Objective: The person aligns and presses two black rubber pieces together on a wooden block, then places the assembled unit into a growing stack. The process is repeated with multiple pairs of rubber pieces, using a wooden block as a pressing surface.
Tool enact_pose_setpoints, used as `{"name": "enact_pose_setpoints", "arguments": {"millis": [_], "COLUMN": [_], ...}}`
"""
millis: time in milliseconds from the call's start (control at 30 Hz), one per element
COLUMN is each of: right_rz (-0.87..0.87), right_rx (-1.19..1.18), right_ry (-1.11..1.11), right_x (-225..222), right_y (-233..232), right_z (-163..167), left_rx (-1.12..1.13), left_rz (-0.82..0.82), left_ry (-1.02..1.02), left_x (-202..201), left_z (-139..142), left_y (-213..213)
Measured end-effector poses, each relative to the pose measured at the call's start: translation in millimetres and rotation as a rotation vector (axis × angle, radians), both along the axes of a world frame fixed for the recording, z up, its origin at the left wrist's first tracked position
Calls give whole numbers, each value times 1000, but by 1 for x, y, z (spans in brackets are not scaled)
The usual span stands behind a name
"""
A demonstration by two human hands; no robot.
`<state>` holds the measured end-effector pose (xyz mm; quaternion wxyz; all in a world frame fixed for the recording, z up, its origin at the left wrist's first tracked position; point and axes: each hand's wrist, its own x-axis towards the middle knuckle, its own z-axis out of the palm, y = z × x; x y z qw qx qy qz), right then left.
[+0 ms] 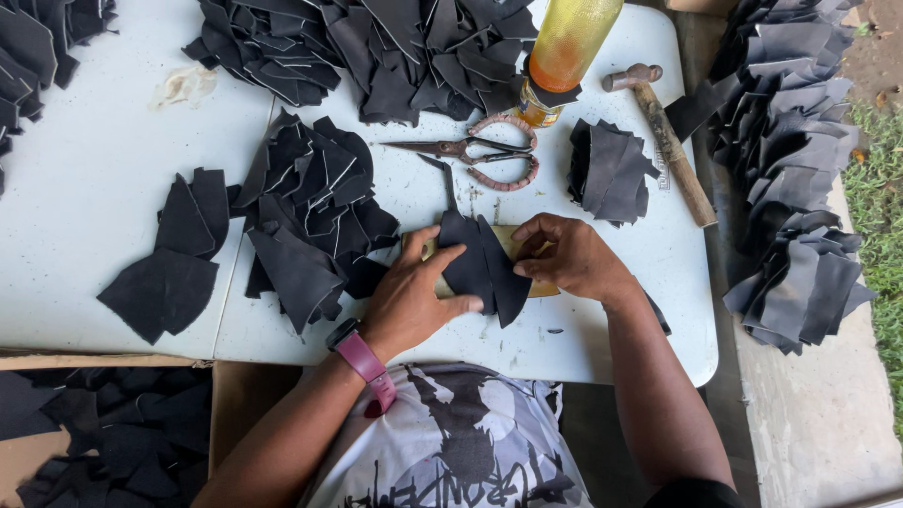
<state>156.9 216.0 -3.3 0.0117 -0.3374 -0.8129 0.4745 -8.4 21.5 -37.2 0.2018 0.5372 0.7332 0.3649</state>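
Left hand presses flat and right hand pinches the black piece on the block at the near counter; uneven pressure may shift it.

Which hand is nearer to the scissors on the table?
Right, narrowly. The right hand lies just below and right of the scissors, under their pink handles. The left hand sits lower and further left, pressing the black pieces.

Outdoor leather workshop: white table, black cut pieces, scissors, hammer.
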Motion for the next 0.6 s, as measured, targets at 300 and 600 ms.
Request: {"name": "enact_pose_setpoints", "arguments": {"millis": [300,600], "right_rz": [-42,51], "right_rx": [27,258], "right_ry": [25,-35], "right_x": [15,25], "right_y": [-19,-49], "right_z": [8,28], "left_rx": [-78,-16], "left_rz": [-87,-156], "left_ry": [-50,-81], "left_x": [-18,-31], "left_z": [2,-2], "left_y": [8,7]}}
